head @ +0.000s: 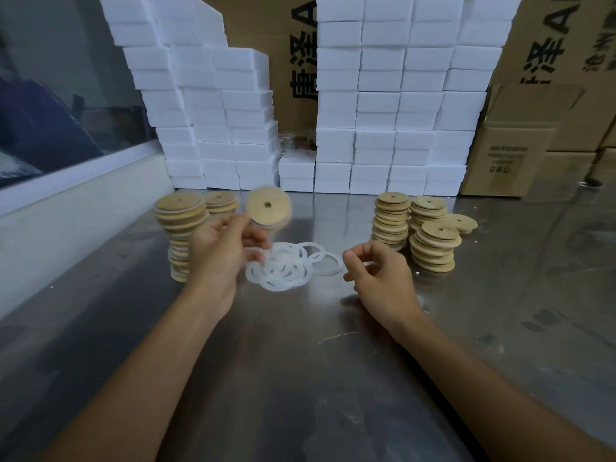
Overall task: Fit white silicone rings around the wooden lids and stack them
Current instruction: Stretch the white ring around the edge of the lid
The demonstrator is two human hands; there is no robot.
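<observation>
Wooden lid (268,205): flat pale disc, small centre hole, a whitish edge at its lower rim that may be a fitted ring, though blur keeps that uncertain. You hold it raised and tilted toward you, just above and behind the ring pile, your left hand (218,251) in a fingertip grip pinching its lower edge, likely ready for stacking. Silicone rings (283,266): thin, translucent white, limp loops lying tangled on the steel surface (300,378), central so either hand can reach them. Your right hand (380,278), just right of the pile, has fingers curled; whether it pinches a ring cannot be told. Left of the pile: tall leaning lid stack (180,228). Right of it: shorter lid stacks (430,240). Behind: white foam blocks (383,128) and cardboard boxes (520,145).
</observation>
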